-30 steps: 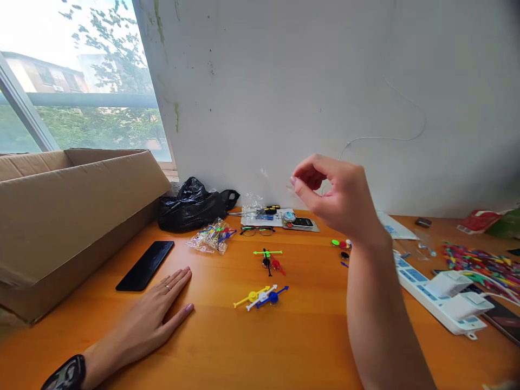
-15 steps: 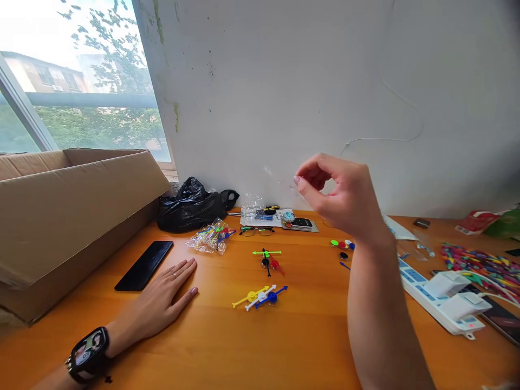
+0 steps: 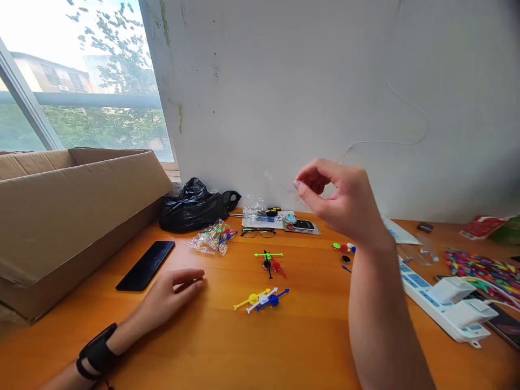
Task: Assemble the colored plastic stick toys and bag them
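My right hand is raised in front of the wall, thumb and index fingertip pinched together. What it pinches, if anything, is too small or clear to make out. My left hand rests on its side on the table, fingers slightly curled and thumb apart, with nothing in it. In front of me lie a yellow arrow spinner, a white arrow spinner and a blue arrow spinner, side by side. Behind them, a green arrow spinner, a black arrow spinner and a red arrow spinner sit close together.
A black phone lies beside a cardboard box. Along the back are a black plastic bag, a clear bag of arrows and glasses. Several coloured discs and a power strip are on the right.
My left hand has lifted from lying flat and turned onto its side, its fingers curling in. The right hand keeps its pinch in about the same place.
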The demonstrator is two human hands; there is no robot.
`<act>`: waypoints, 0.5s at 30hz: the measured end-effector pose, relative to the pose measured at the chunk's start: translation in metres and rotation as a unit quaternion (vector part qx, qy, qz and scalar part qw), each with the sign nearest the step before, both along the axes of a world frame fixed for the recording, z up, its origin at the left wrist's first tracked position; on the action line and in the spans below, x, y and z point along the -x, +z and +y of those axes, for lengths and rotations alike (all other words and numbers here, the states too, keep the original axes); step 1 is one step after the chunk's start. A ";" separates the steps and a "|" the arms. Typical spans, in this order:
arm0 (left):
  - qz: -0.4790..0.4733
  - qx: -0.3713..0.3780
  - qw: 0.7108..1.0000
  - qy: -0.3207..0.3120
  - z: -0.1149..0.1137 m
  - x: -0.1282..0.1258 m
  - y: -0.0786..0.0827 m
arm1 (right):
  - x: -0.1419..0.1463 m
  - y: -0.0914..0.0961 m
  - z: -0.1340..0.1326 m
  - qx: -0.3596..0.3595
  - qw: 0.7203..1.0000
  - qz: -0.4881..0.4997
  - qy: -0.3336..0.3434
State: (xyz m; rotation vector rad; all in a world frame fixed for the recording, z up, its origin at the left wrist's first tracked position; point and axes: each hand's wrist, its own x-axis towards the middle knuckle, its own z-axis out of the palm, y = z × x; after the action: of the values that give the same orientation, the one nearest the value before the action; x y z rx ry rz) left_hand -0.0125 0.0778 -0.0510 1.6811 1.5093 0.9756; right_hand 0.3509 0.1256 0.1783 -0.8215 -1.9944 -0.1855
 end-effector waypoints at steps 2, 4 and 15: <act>-0.158 0.085 0.983 0.039 0.006 -0.001 0.004 | -0.002 0.000 0.000 -0.002 1.000 0.002 0.001; -0.272 0.143 0.950 0.049 0.009 0.001 0.007 | -0.004 0.001 0.000 -0.006 1.000 0.007 -0.003; -0.352 0.172 0.919 0.033 -0.005 -0.006 0.024 | -0.005 0.001 0.000 -0.011 1.000 0.015 -0.006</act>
State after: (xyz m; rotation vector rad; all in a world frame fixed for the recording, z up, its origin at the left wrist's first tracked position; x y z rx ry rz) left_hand -0.0062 0.0729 -0.0270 0.8860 1.1540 1.1140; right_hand 0.3561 0.1254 0.1797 -0.8170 -1.9564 -0.2011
